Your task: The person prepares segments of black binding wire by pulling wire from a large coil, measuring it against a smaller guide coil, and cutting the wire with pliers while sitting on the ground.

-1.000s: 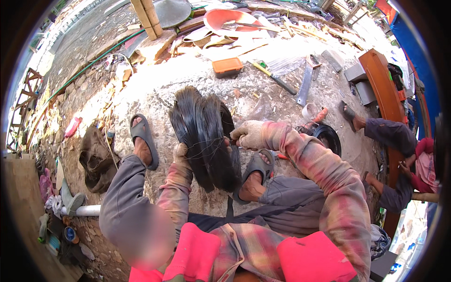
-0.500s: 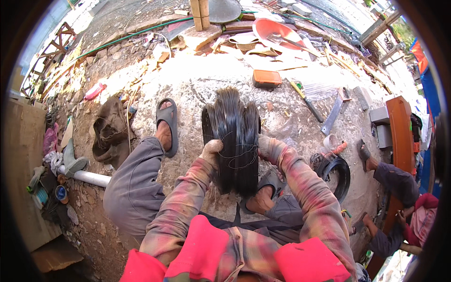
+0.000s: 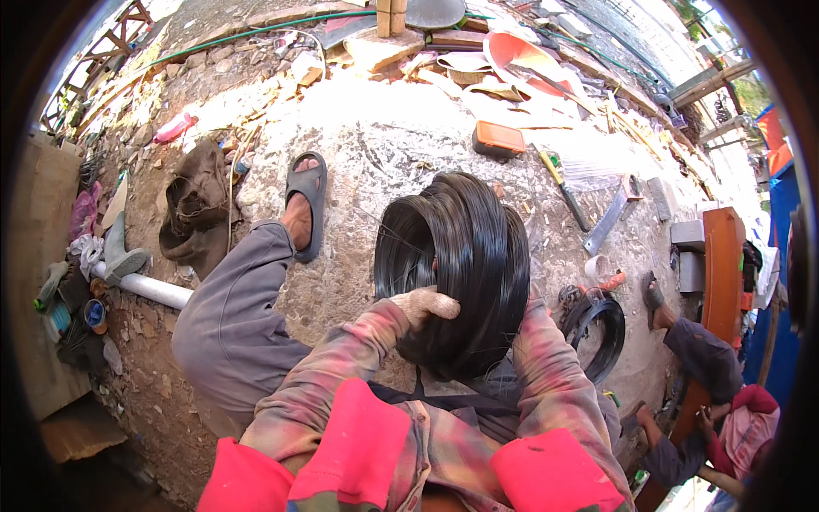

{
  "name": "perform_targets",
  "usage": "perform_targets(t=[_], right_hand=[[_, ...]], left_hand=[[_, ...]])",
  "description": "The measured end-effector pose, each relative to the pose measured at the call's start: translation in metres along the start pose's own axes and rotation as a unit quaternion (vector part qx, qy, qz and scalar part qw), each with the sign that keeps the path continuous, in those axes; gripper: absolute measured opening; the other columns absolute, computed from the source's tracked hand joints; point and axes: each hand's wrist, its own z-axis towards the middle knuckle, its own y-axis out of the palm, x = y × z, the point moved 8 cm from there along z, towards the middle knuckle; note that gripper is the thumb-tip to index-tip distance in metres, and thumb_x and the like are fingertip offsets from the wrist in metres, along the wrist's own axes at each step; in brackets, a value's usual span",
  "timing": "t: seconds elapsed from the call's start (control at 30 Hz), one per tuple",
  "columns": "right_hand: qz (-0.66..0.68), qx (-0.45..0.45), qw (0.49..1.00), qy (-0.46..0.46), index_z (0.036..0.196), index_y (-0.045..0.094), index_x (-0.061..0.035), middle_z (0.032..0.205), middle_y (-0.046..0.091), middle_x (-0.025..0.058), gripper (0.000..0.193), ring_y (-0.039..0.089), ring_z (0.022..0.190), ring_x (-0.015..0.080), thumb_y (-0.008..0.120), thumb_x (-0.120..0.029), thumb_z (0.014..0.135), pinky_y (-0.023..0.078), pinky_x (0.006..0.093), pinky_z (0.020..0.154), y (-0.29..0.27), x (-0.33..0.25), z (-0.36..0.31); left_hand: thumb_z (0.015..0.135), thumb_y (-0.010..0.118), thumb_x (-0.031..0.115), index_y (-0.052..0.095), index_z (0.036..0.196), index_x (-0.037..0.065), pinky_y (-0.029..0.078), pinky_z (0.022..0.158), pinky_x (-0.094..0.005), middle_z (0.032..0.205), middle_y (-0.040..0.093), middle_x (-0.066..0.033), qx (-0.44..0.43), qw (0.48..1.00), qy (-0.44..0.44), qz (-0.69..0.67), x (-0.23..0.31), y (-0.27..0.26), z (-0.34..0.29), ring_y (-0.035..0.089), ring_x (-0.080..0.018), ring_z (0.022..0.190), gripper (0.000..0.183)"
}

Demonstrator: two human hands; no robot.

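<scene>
A thick coil of black wire is raised in front of me above the ground, its round opening turned toward the left. My left hand, in a pale work glove, grips the coil's near left edge, thumb over the strands and fingers inside the ring. At the coil's right side, my right hand supports it; the coil hides most of that hand and its fingers. A few thin loose strands stick out near the bottom of the coil.
A smaller black coil lies right of my right arm. Farther off are an orange-lidded box, a yellow-handled tool and a hand saw. A brown cloth lies left. Another person sits at the right.
The coil has turned from edge-on so its opening now faces left. My left hand has moved right and a little lower with it; my right hand has slipped mostly behind it.
</scene>
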Motion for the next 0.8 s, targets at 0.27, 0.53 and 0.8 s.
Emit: perform_targets(t=[0.27,0.53,0.8], right_hand=[[-0.064,0.144,0.986,0.046,0.099,0.064,-0.0106,0.081,0.064,0.0045,0.016,0.060,0.069,0.0153,0.057,-0.016,0.086,0.048,0.0296,0.060,-0.041,0.034,-0.026],[-0.177,0.212,0.959,0.064,0.100,0.064,-0.0107,0.083,0.065,0.0053,0.017,0.060,0.072,0.0165,0.057,-0.017,0.086,0.048,0.0299,0.063,-0.023,0.016,-0.001],[-0.239,0.243,0.937,0.082,0.101,0.065,-0.0109,0.085,0.065,0.0060,0.019,0.061,0.074,0.0177,0.057,-0.018,0.086,0.048,0.0303,0.065,-0.037,-0.009,0.010]], left_hand=[[0.077,0.067,0.014,0.048,0.127,-0.002,0.046,0.095,-0.0413,0.118,0.059,-0.0166,0.065,0.998,-0.003,0.027,0.012,0.040,0.010,0.059,-0.0281,0.106,0.056],[0.085,0.066,0.034,0.049,0.128,-0.001,0.045,0.099,-0.0401,0.122,0.058,-0.0151,0.094,0.990,0.079,-0.070,0.015,0.005,-0.005,0.058,-0.0262,0.108,0.058],[0.089,0.059,0.044,0.054,0.124,0.002,0.048,0.094,-0.0376,0.119,0.060,-0.0124,0.153,0.979,0.131,0.033,0.048,0.000,-0.010,0.060,-0.0221,0.104,0.054]])
